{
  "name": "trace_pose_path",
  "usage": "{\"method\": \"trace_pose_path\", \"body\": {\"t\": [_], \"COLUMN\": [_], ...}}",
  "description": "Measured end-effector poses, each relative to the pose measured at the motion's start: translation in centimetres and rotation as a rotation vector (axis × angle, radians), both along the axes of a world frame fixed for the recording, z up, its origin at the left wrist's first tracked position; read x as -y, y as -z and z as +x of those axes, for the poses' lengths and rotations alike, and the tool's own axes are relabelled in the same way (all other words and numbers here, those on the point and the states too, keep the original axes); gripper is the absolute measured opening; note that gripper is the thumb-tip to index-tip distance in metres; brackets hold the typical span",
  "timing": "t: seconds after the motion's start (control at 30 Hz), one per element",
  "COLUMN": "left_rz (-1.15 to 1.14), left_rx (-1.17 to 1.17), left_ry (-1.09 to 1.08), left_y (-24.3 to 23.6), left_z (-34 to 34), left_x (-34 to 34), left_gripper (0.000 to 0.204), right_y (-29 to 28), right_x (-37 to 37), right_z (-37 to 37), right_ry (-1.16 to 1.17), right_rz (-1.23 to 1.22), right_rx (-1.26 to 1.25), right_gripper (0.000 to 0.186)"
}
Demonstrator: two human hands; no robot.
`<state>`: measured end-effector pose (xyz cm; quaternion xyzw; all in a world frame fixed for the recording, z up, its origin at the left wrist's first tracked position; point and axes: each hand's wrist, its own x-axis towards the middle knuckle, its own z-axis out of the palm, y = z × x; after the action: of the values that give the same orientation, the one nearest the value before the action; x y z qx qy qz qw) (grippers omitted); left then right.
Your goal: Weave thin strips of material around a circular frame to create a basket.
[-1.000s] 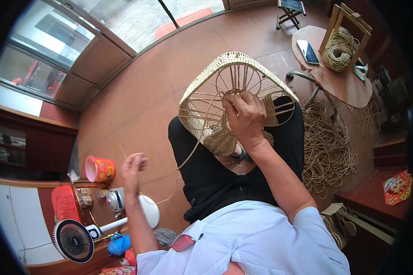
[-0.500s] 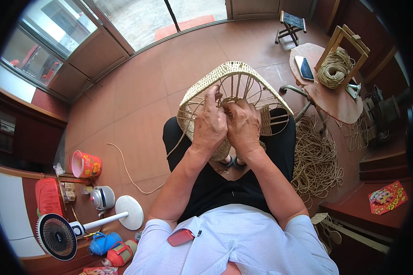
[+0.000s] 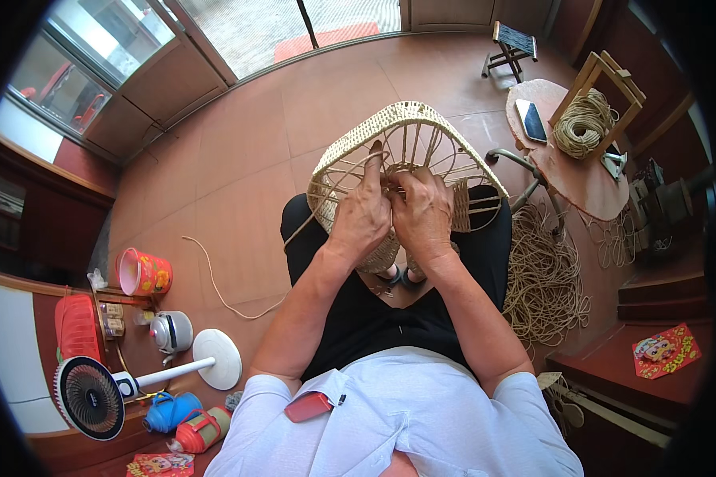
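A half-woven basket-like frame (image 3: 410,113) of pale cord rests between my knees, its rim tightly woven and its side strands spaced apart. My left hand (image 3: 359,219) is inside the opening, index finger stretched up along the strands, its other fingers curled around cord. Beside it, my right hand (image 3: 423,211) is closed with thumb and fingers pinching cord at the middle of the weave. The two hands nearly touch, and the fingertips are partly hidden. A loose cord (image 3: 215,274) trails from the frame's left side down to the floor.
At the right, a low table (image 3: 589,187) bears a phone (image 3: 531,119) and a cord coil (image 3: 582,127) by a wooden frame. Beneath spreads a tangled cord heap (image 3: 542,278). A folding stool (image 3: 511,49) stands beyond. Leftward are a fan (image 3: 91,397), kettle (image 3: 171,332) and bucket (image 3: 143,272).
My left index finger has straightened further upward along the strands. My right hand stays closed at the weave, with only a slight shift. The whole view has tilted a little.
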<state>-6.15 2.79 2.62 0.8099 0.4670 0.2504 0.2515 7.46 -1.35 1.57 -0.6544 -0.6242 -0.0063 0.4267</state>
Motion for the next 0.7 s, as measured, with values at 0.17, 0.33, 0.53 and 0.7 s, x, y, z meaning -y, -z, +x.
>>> {"method": "trace_pose_path", "body": {"t": [0.17,0.33,0.53,0.7], "left_rz": [0.349,0.418,0.053,0.312], "left_rx": [0.101,0.349,0.4,-0.122], "left_ry": [0.0,-0.077,-0.162,-0.374], "left_y": [0.0,-2.3,-1.6,1.3], "left_z": [-0.2,-1.2,-6.2,-19.5], "left_x": [-0.9,1.8,9.1,11.8], "left_gripper": [0.065,0.046,0.046,0.056], "right_y": [0.4,0.3,0.6,0.7], "right_x": [-0.1,0.7,1.0,0.5], "right_z": [-0.1,-0.4,-1.1,-0.5], "right_ry": [0.003,-0.01,0.018,-0.078], "right_rz": [0.018,0.041,0.137,0.176], "right_rx": [0.007,-0.006,-0.011,0.03], "right_gripper": [0.018,0.019,0.022,0.014]}}
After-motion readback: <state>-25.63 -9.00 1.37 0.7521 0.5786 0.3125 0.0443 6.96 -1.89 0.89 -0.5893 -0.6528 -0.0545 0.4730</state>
